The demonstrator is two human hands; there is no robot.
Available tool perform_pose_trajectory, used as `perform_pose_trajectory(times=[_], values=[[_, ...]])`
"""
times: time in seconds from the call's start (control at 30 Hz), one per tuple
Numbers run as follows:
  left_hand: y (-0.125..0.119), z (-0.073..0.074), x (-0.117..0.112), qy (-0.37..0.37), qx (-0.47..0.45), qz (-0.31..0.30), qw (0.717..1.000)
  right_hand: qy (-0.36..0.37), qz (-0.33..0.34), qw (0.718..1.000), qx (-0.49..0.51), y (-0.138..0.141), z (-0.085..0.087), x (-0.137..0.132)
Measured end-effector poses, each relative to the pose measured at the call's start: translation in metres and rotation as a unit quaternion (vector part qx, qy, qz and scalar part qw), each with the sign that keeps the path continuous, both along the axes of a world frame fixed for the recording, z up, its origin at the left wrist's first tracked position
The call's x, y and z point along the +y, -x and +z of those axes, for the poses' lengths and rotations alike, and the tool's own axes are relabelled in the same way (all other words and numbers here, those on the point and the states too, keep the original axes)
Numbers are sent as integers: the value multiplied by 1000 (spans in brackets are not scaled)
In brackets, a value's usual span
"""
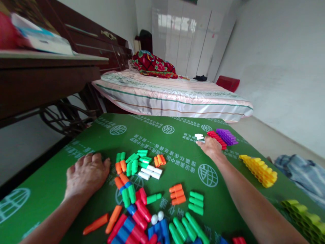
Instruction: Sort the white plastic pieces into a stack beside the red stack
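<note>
My left hand (pixel 85 173) lies flat on the green table (pixel 162 142), fingers spread, just left of a loose pile of orange, green, white, red and blue plastic pegs (pixel 142 189). My right hand (pixel 211 146) reaches far across the table, its fingers closed around small white pegs (pixel 199 136). These sit beside a neat row of red pegs (pixel 217 139) and a block of purple pegs (pixel 226 136).
A stacked row of yellow pegs (pixel 259 170) lies at the right, with yellow-green ones (pixel 303 211) at the right edge. A bed (pixel 172 95) stands behind the table, a dark wooden desk (pixel 45 78) at the left, and blue cloth (pixel 302 176) on the floor.
</note>
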State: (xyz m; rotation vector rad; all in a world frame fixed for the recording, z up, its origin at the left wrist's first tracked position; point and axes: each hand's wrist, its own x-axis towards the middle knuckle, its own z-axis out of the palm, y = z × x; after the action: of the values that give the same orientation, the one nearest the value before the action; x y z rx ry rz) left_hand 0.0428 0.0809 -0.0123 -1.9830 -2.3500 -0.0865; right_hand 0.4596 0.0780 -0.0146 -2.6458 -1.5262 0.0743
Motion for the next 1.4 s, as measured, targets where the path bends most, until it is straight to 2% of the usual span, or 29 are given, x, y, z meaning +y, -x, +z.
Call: perform_pose_trajectory(times=[0.27, 0.67, 0.8, 0.87, 0.93, 1.03, 1.1, 1.17, 1.23, 1.4], values=[[-1, -2, 0, 2, 1, 1, 1000, 2, -31, 999, 14, -3, -4, 7], [-3, 1, -3, -13, -9, -5, 1000, 0, -11, 1000, 9, -9, -7, 8], [-5, 1, -6, -18, -13, -10, 1000, -8, -7, 1000, -7, -2, -3, 3], [-6, 1, -7, -20, -14, -8, 1000, -18, 28, 999, -11, 14, 4, -5], [-7, 1, -8, -22, -14, -5, 1000, -19, 122, 992, 20, 40, 13, -18], [-7, 0, -9, -26, -15, -3, 1000, 12, 334, 936, 114, 92, 27, -43], [-7, 0, -8, -28, -16, -5, 999, 43, 415, 903, 107, 124, 34, -57], [-7, -1, -8, -30, -17, -8, 999, 55, 442, 893, 70, 148, 36, -65], [-7, -2, -8, -31, -19, -8, 999, 56, 440, 895, 38, 160, 35, -69], [-6, -3, -8, -35, -26, -7, 999, 72, 417, 906, 10, 150, 33, -72]])
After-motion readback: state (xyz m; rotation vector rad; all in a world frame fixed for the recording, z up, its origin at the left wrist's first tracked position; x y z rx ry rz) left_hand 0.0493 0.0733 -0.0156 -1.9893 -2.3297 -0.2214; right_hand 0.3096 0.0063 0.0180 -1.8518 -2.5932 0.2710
